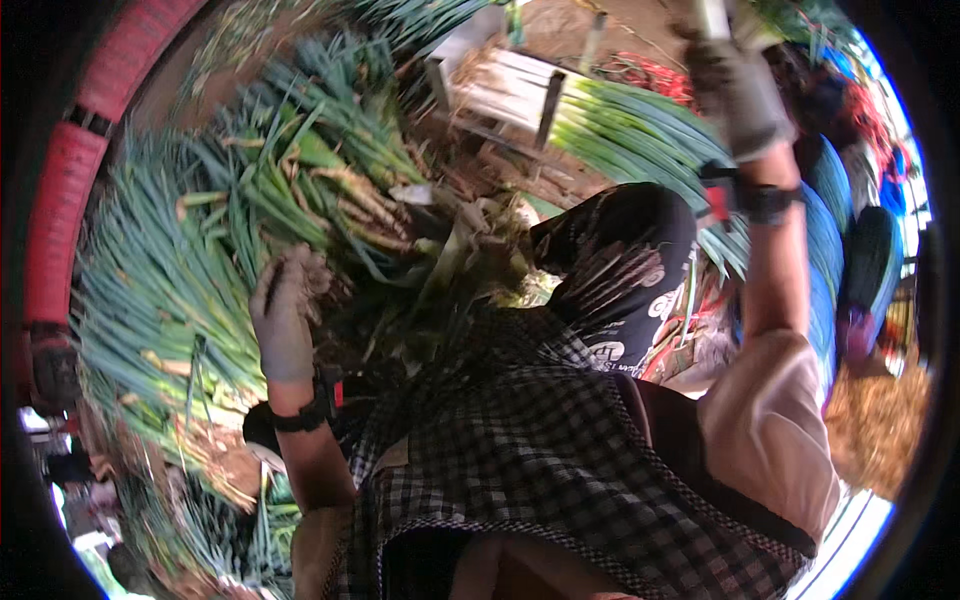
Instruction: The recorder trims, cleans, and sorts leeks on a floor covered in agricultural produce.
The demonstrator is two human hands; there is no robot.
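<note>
We find two gloved hands at work among long green onions. The left hand [288, 310] is at the near edge of a large loose pile of untrimmed onions [165, 290], which spreads across the person's left side with its leaves lying in several directions. Its fingers are loosely bent and soiled; we cannot tell whether that grip holds anything. The right hand [738, 95] is raised toward the upper right and blurred. Its grip is narrow, closed about a white piece [711, 20] that runs out at the top edge; the blur keeps us from identifying it. Between the hands, beyond the knee, we note cleaner onions [640, 125] lying side by side on a low rack [549, 108], white ends to the left, green leaves to the right. Red strings [655, 75] lie just behind them. We record dark printed trousers [610, 280] on the bent leg, a checked apron [540, 440] across the lap, and blue bundles [818, 285] beside the right forearm.
</note>
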